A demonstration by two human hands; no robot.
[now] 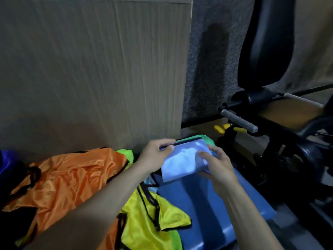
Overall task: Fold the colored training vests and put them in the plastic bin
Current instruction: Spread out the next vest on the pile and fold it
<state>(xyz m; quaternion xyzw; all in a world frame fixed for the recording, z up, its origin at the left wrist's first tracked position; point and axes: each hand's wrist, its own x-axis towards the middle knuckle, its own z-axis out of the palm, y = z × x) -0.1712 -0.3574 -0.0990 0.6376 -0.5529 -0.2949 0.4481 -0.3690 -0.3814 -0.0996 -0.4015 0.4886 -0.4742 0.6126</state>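
A folded light-blue vest (182, 162) with black trim is held between both hands at the middle of the view. My left hand (155, 154) pinches its upper left edge, thumb on top. My right hand (216, 165) grips its right side, fingers curled over the fabric. Right behind it shows the edge of a green vest (207, 139). Below the hands lies a blue plastic surface (207, 204); I cannot tell if it is the bin or its lid. An orange vest (72, 177) lies crumpled to the left, and a yellow vest (153, 219) lies at the bottom centre.
A wooden panel (90, 69) stands upright behind the vests. Black gym equipment (270, 123) with a grey handle (239, 121) fills the right side. A dark blue cloth (5, 161) shows at the far left edge. A bright green vest (126, 154) peeks from behind the orange one.
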